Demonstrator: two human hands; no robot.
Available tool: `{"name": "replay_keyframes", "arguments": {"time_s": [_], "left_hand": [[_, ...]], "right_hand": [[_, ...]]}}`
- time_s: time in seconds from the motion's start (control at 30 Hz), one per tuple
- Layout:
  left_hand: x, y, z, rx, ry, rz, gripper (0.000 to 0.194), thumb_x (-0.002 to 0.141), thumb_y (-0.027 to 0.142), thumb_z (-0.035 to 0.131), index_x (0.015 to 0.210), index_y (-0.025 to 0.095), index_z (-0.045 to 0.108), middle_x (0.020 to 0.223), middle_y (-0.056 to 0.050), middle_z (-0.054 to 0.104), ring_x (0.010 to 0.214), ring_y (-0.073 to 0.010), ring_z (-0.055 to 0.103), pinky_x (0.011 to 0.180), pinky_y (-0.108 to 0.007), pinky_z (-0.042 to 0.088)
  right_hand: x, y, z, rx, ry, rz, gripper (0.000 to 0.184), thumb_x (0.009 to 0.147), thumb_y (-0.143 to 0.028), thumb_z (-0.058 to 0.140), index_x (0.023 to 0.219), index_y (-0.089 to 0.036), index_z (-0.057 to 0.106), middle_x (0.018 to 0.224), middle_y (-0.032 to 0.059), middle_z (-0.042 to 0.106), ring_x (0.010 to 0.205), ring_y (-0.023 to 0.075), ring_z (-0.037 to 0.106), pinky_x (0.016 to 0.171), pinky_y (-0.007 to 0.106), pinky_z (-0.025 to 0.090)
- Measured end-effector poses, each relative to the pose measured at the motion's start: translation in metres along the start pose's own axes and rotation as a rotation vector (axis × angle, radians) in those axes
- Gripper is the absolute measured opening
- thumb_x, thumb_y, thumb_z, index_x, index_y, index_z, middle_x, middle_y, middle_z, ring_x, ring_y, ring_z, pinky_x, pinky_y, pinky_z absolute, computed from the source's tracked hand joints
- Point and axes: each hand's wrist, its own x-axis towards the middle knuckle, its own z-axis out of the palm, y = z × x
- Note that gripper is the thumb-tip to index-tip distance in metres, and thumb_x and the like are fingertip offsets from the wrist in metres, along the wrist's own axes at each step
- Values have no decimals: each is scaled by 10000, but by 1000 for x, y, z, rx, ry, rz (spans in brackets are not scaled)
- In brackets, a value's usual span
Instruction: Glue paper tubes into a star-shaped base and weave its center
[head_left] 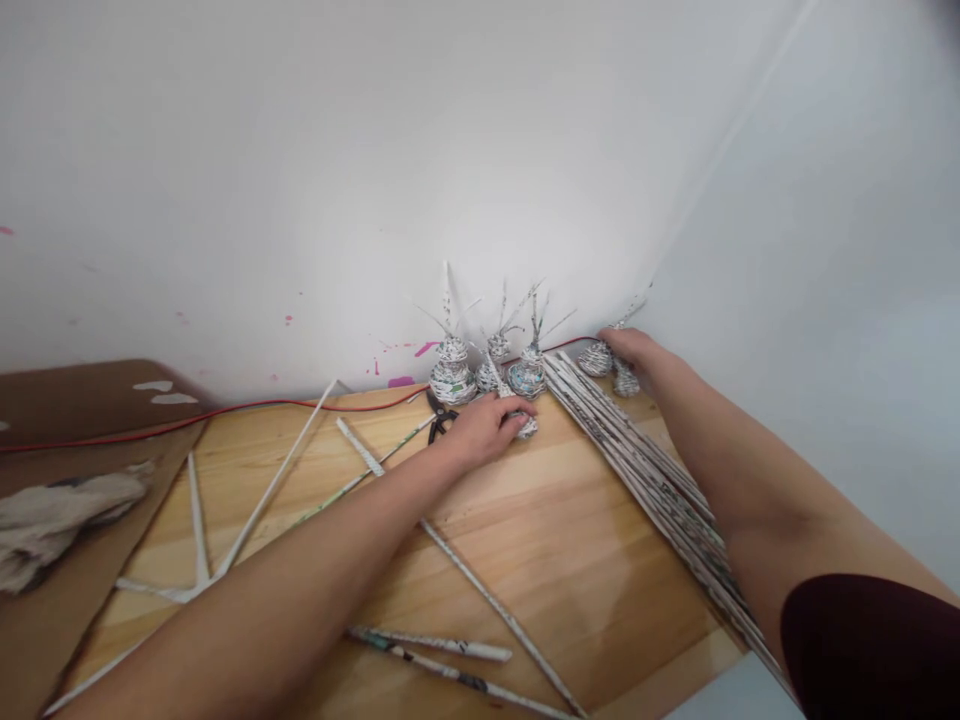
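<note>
My left hand has its fingers curled round a small gourd-shaped piece woven from rolled newspaper, low over the wooden table. Just behind it stand larger woven paper gourds, one on the left and one on the right, with loose paper ends sticking up. My right hand reaches to the back right corner, closed round the upper part of another woven paper gourd; its fingers are partly hidden. Beside that hand rests a round woven piece. Black-handled scissors lie near my left wrist.
A bundle of rolled newspaper sticks runs along the right side of the table. Loose paper sticks lie across the middle and left. Cardboard with a crumpled cloth is at left. A red wire follows the wall.
</note>
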Motion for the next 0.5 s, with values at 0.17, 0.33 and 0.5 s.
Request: {"name": "replay_keyframes", "arguments": {"time_s": [0.17,0.33,0.5], "left_hand": [[-1,3,-2,24,-4,-9,308,918,345,491,1137,288,701,830,-40,579,819,-192,568,799,-300,441],[-2,3,-2,20,-4,-3,316,922,339,483,1150,281,694,856,-49,590,851,-201,573,819,-306,441],[-3,3,-1,9,5,-19,317,922,340,481,1152,285,692,868,-45,600,841,-196,569,812,-302,445]], "right_hand": [[-10,-1,5,167,1,41,437,810,-405,548,1083,-97,694,1038,138,721,938,241,659,800,307,510],[-13,-12,-16,271,-7,26,377,711,-304,692,1023,-92,704,931,119,727,822,215,658,722,289,514],[-8,-20,-23,329,58,-52,322,708,-217,651,1009,-112,693,957,77,711,828,180,640,718,259,497]]}}
